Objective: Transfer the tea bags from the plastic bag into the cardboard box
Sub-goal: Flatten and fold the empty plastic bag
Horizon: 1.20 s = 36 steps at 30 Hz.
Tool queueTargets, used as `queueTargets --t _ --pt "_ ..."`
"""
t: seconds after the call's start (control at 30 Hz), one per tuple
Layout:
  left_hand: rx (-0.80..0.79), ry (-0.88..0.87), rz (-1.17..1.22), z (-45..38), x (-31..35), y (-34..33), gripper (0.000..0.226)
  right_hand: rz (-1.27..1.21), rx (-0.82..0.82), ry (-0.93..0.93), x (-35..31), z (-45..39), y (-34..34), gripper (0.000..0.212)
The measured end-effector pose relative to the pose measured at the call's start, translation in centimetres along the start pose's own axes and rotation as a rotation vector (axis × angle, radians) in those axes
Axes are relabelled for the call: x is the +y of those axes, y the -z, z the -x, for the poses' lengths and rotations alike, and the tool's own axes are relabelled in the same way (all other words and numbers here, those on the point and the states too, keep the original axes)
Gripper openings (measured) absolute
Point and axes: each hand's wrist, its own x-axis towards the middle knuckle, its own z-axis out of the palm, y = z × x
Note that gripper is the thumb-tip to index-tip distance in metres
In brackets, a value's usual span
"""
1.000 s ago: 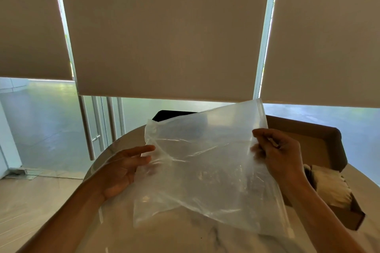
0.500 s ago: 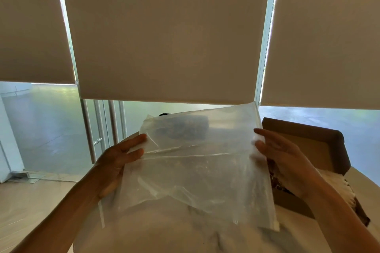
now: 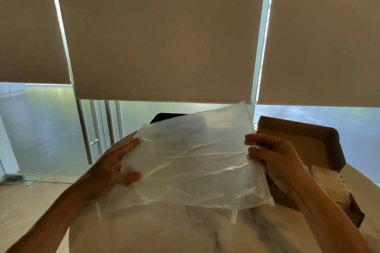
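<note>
The clear plastic bag (image 3: 195, 162) is held up flat over the round marble desk (image 3: 185, 232), and it looks empty. The left hand (image 3: 115, 168) holds the bag's left edge with its thumb on the near side and its fingers behind, and the right hand (image 3: 275, 156) pinches the bag's right edge, by the zip strip, between thumb and curled fingers. The open cardboard box (image 3: 304, 141) sits on the desk at the right, just behind the right hand, and the pale tea bags (image 3: 331, 183) lie inside it.
</note>
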Motion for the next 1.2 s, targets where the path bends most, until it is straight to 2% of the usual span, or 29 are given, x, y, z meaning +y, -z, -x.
queueTargets --t 0.1,0.17,0.23,0.3,0.37,0.47,0.57,0.63,0.77,0.87,0.93,1.0,1.13,1.2 --pt "0.007 -0.033 -0.030 -0.2 -0.5 -0.2 0.107 -0.057 0.056 0.037 0.2 0.2 -0.4 0.023" --pt "-0.010 0.009 0.176 0.0 -0.6 -0.6 0.099 -0.069 0.071 0.060 0.3 0.3 -0.6 0.023" --pt "-0.058 0.123 0.379 0.2 -1.0 -1.0 0.090 -0.060 0.127 0.081 0.2 0.4 -0.6 0.024" --pt "-0.106 0.206 0.470 0.6 -1.7 -1.3 0.081 -0.054 0.159 0.094 0.2 0.5 -0.6 0.023" --pt "-0.101 0.228 0.522 0.9 -2.0 -1.7 0.070 -0.114 0.065 0.075 0.2 0.6 -0.4 0.017" --pt "-0.056 0.157 0.502 1.1 -2.1 -1.5 0.074 -0.102 -0.214 -0.067 0.4 0.4 0.5 0.069" --pt "-0.081 0.136 0.461 1.3 -2.1 -0.3 0.082 0.060 -0.332 -0.117 0.3 0.2 1.2 0.079" --pt "-0.152 0.134 0.456 1.7 -1.8 0.5 0.084 0.100 -0.357 -0.102 0.3 0.0 1.7 0.085" --pt "-0.265 0.081 0.279 1.7 -0.7 1.2 0.091 0.105 -0.371 -0.061 -0.2 -0.3 2.7 0.102" --pt "-0.223 0.046 0.199 1.3 -0.7 1.3 0.103 -0.041 -0.297 -0.061 0.1 -0.5 2.4 0.095" --pt "-0.171 0.019 0.175 1.3 -0.6 1.0 0.111 -0.069 -0.259 -0.094 0.2 -0.2 1.5 0.066" --pt "-0.132 0.015 0.147 1.5 -0.9 0.9 0.113 -0.036 -0.316 -0.135 0.0 0.4 0.9 0.052" --pt "-0.122 0.094 0.235 2.2 -1.9 1.5 0.095 -0.031 -0.298 -0.136 -0.5 0.2 1.5 0.044" --pt "-0.092 0.087 0.318 2.3 -2.2 1.7 0.078 0.027 -0.298 -0.115 -0.5 0.1 1.6 0.045"
